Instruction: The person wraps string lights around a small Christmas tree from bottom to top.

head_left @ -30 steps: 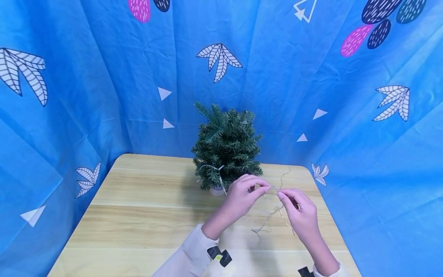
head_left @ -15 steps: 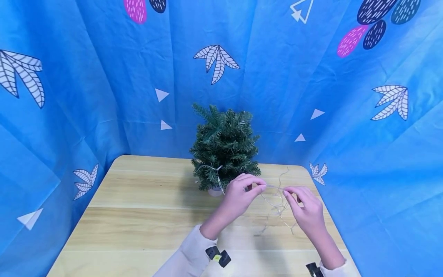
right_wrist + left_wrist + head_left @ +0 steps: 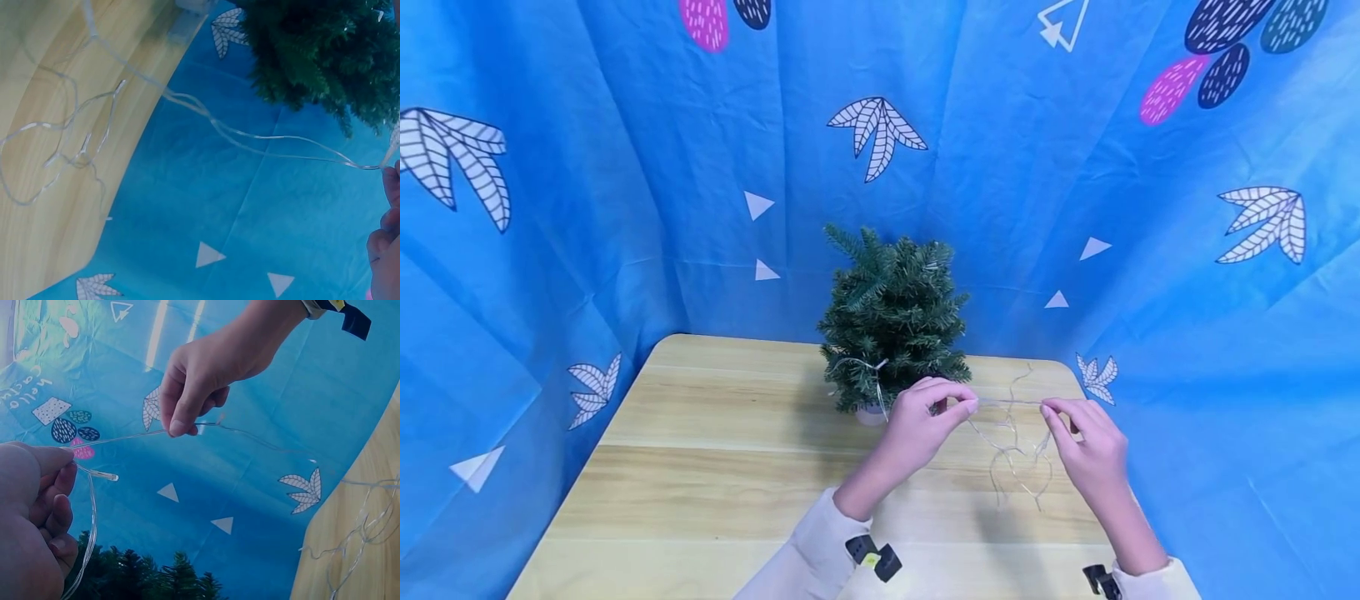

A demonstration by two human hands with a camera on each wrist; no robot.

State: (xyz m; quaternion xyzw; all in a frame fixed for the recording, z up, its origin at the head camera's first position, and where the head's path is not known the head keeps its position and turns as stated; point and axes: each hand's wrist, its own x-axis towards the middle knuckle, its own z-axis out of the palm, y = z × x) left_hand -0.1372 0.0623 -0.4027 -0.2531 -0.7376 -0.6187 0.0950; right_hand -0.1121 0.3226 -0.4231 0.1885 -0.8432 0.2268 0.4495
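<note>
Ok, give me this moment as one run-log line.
left hand: pinches clear wire | right hand: pinches same wire | span between: straight | tree: upright on table, beyond left hand

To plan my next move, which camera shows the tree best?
The head view: the tree appears almost whole, near the middle. Left wrist shows only branches at the bottom edge; right wrist, a cropped part at upper right.

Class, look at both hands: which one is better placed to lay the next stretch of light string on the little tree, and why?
Probably the left hand: it pinches the light string close to the tree, where part of it drapes. The right hand pinches it farther out.
</note>
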